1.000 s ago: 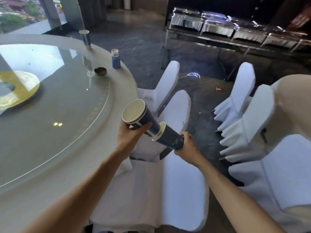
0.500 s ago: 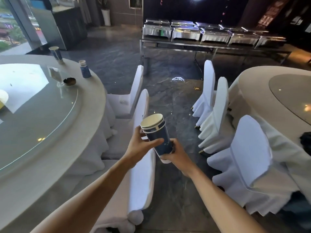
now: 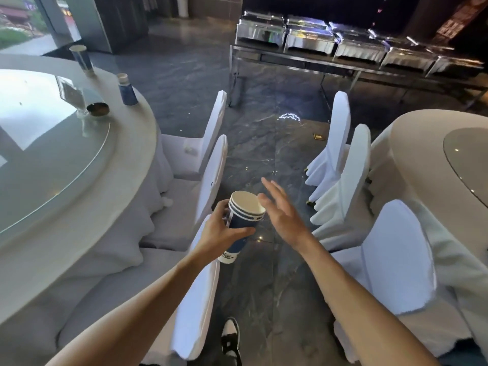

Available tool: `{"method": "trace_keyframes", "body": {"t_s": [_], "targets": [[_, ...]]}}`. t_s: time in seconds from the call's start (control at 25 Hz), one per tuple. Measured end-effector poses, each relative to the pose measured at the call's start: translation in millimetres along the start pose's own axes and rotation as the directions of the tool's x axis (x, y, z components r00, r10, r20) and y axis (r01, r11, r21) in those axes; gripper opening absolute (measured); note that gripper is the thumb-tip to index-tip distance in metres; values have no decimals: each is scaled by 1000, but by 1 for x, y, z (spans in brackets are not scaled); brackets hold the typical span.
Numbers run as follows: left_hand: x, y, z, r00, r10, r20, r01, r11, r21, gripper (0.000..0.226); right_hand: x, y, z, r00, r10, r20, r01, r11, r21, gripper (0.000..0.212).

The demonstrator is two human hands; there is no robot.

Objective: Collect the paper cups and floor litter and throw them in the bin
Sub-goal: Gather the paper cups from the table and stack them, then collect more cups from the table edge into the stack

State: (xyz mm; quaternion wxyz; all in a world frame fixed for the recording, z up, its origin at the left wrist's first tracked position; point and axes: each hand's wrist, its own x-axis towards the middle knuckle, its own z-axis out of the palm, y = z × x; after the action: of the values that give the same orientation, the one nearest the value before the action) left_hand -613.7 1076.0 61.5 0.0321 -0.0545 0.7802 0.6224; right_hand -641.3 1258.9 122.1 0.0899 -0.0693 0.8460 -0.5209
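Note:
My left hand [image 3: 220, 233] grips a stack of nested blue and white paper cups [image 3: 241, 220], held tilted over the aisle floor. My right hand [image 3: 282, 212] hovers just right of the stack, fingers spread and empty. Two more blue paper cups stand on the big round table to the left: one [image 3: 127, 89] near the table's edge, another [image 3: 81, 59] further back. A small yellowish scrap of litter [image 3: 318, 136] lies on the dark floor ahead. No bin is in view.
White-covered chairs [image 3: 208, 165] line the aisle on both sides. The left round table [image 3: 126, 165] has a glass turntable with a small dish [image 3: 97, 109]. A second round table [image 3: 422, 154] is at right. A buffet stand with steel chafing dishes [image 3: 311, 39] crosses the far end.
The two cups were pushed together into one stack. My right hand has let go and opened beside it. My view has swung from the table toward the aisle.

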Motion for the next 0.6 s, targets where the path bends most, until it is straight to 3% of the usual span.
{"method": "trace_keyframes", "body": {"t_s": [0.12, 0.2, 0.44, 0.6], "targets": [[47, -8, 15, 1000, 17, -3, -17, 1000, -12, 79, 66, 6, 11, 988, -11, 152, 59, 949, -309, 59], [76, -8, 22, 1000, 11, -19, -11, 1000, -20, 77, 100, 14, 13, 974, 39, 221, 55, 914, -402, 61], [138, -7, 10, 992, -46, -114, 45, 999, -7, 71, 189, 17, 13, 936, 22, 351, 115, 924, -365, 63], [166, -13, -11, 958, -89, -273, 97, 995, 19, 66, 241, 20, 41, 813, 62, 578, 177, 920, -348, 67]]}}
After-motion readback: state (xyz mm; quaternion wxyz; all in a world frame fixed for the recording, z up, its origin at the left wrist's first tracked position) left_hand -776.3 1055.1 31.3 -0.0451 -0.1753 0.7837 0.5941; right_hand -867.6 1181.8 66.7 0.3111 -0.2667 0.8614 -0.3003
